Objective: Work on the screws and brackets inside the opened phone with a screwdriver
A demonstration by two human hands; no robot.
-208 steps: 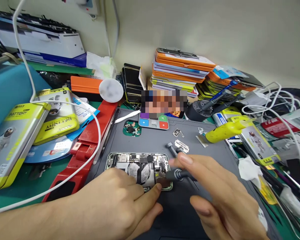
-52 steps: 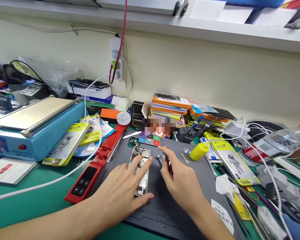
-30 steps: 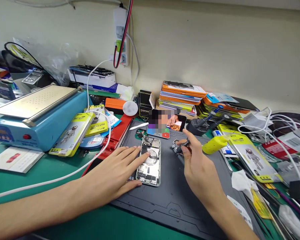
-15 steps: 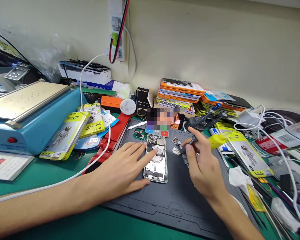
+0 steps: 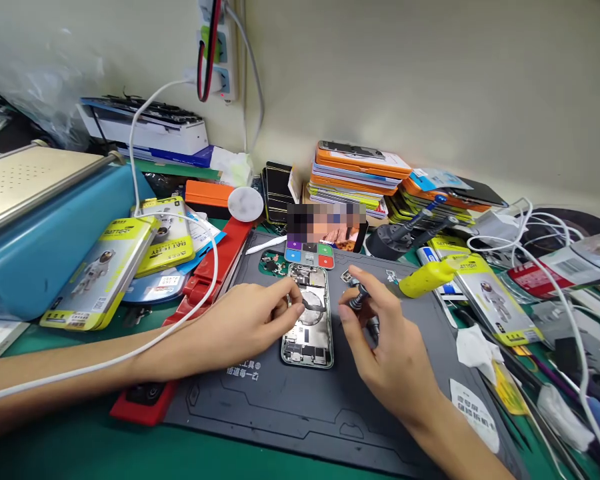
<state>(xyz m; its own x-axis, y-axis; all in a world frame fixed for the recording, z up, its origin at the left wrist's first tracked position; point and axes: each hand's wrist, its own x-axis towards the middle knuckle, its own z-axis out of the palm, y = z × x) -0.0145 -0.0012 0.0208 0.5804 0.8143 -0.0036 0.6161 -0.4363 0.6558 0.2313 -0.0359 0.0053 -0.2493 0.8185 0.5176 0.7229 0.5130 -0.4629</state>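
Note:
An opened phone (image 5: 305, 337) lies on the dark grey work mat (image 5: 260, 407), its inner parts and a round coil bare. Over its left edge is my left hand (image 5: 255, 320), with thumb and forefinger pinched together beside a thin dark strip on the coil. Whatever those fingertips hold is too small to make out. Right of the phone, my right hand (image 5: 393, 343) curls around a dark screwdriver (image 5: 361, 295), partly hidden by the fingers. Just beyond that hand lie small metal parts (image 5: 347, 275).
A yellow bottle (image 5: 427, 277) and a round tool holder (image 5: 387, 241) stand to the right. Battery packs (image 5: 97, 273) and a blue heating plate machine (image 5: 75, 230) fill the left. A white cable (image 5: 200, 307) crosses my left forearm. Tweezers and tissue crowd the right edge.
My left hand has gone from lying flat across the phone to a pinch over its coil. My right hand, with the screwdriver, has come closer to the phone. The view has shifted slightly.

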